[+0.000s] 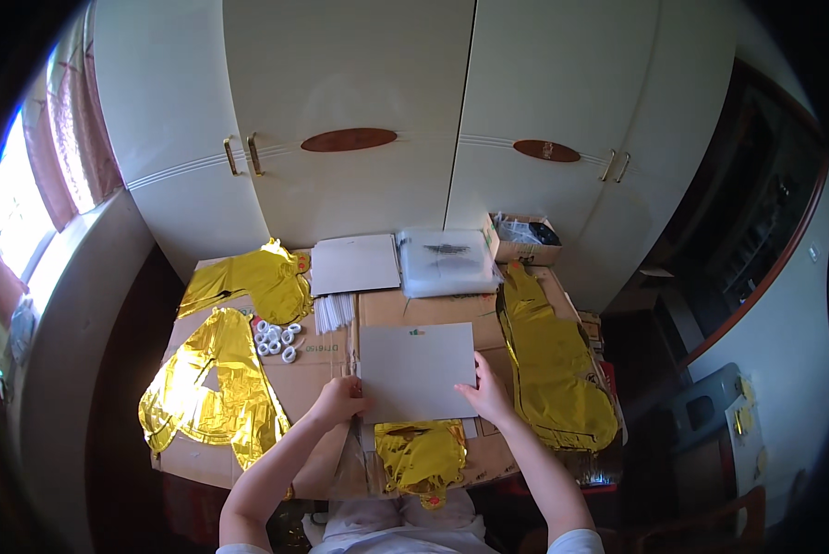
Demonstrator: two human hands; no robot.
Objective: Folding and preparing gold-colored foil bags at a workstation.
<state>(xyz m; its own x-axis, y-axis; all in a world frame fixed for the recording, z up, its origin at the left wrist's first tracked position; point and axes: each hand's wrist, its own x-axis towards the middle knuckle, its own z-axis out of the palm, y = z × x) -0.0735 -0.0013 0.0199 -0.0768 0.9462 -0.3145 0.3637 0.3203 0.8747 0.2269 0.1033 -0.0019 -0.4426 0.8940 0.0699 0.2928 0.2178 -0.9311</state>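
Right hand (490, 391) holding card (416, 369), cardboard surface (296, 377), wardrobe (340, 78)

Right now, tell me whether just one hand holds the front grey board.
No, the left hand grips the left side of the front grey board and the right hand its right side.

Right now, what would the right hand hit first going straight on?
Right hand: first the grey card sheet it grips; past that, likely the clear plastic stack, though depth is unclear.
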